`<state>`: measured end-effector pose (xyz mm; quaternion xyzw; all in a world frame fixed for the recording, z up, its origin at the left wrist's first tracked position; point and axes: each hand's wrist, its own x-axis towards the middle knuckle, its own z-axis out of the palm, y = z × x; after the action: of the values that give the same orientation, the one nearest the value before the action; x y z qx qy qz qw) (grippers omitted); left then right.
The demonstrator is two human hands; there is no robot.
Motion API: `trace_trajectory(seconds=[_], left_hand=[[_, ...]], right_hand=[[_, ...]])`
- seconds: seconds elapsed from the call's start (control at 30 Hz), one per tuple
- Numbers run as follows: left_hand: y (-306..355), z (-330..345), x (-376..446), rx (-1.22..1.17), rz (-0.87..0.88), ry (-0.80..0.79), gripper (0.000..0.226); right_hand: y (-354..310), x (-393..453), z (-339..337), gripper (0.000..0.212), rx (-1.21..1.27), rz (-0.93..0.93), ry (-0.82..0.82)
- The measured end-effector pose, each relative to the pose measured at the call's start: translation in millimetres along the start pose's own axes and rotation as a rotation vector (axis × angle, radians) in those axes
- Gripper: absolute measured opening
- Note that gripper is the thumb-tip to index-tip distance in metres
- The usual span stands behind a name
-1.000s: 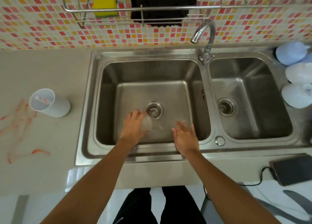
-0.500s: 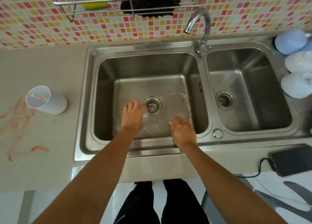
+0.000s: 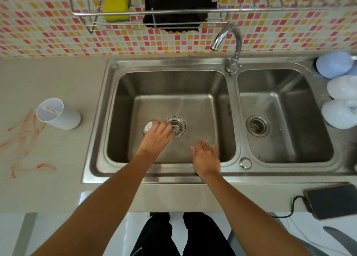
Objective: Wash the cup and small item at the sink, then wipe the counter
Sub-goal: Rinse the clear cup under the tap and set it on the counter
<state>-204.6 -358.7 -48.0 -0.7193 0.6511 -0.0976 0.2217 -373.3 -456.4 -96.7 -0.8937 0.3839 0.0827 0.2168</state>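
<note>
mosaic tiles in red, orange and yellow back a beige worktop (image 3: pixel 48 78) with a steel double sink (image 3: pixel 100 120) set into it. the left hand (image 3: pixel 157 135) reaches into the left basin (image 3: pixel 193 105) and grasps a small clear glass (image 3: pixel 148 127), fingers curled over it; the glass sits low in the basin just left of the drain strainer (image 3: pixel 177 126), its round end showing a small white mark. the right hand (image 3: pixel 205 156) hovers over the near part of the same basin, fingers straight and relaxed, grasping nothing. the chrome tap (image 3: pixel 231 41) rises from the divider between the basins, its spout over the left one. on the worktop left of the sink a white cup (image 3: pixel 59 113) lies tipped on its side, mouth toward the left edge, with orange-red smears (image 3: pixel 25 136) spread beside and in front of it. a wire rack (image 3: pixel 146 16) on the wall holds a yellow sponge (image 3: pixel 116 7) and a black cloth (image 3: pixel 173 6). three pale rounded items (image 3: pixel 340 87), which i cannot identify, sit at the right edge. a phone (image 3: pixel 332 201) with a cable lies near the front right corner.
</note>
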Motion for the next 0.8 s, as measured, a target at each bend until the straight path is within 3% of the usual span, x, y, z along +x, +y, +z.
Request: trace_trajectory(seconds=[0.1, 0.3, 0.5, 0.6, 0.8], left_hand=[[1, -7, -2, -0.224, -0.183, 0.119, 0.058], [-25, -20, -44, -0.945, -0.831, 0.259, 0.079], [-66, -19, -123, -1.052, -1.202, 0.403, 0.085], [-88, -6, -163, -1.127, -1.308, 0.454, 0.088], [-127, 30, -222, -1.234, -1.310, 0.397, 0.087]], right_hand=[[2, -3, -1, 0.043, 0.038, -0.006, 0.043], [1, -11, -15, 0.043, 0.312, 0.068, 0.060], [-17, -1, -26, 0.031, 0.434, 0.089, 0.030], [-57, 10, -25, 0.026, 0.508, 0.061, 0.017], [-179, 31, -25, 0.023, 0.601, -0.116, 0.077]])
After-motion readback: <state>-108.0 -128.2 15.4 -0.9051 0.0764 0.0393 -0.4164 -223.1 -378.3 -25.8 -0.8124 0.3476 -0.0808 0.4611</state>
